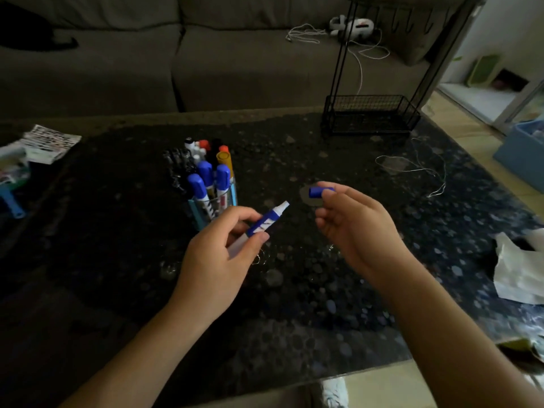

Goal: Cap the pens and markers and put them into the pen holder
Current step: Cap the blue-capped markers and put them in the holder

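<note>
My left hand (219,254) grips an uncapped blue and white marker (266,220), its white tip pointing up and right. My right hand (356,219) pinches the blue cap (319,192) between thumb and fingertips, a short gap to the right of the marker's tip. Behind my left hand stands the clear pen holder (216,206) on the dark speckled table (294,290). It holds several capped markers with blue, orange, yellow, black and white caps.
A black wire rack (371,116) stands at the table's back right, with a loose thin cord (418,169) near it. Crumpled white paper (518,269) lies at the right edge. Papers and a blue object (35,148) sit at the left. A grey sofa is behind.
</note>
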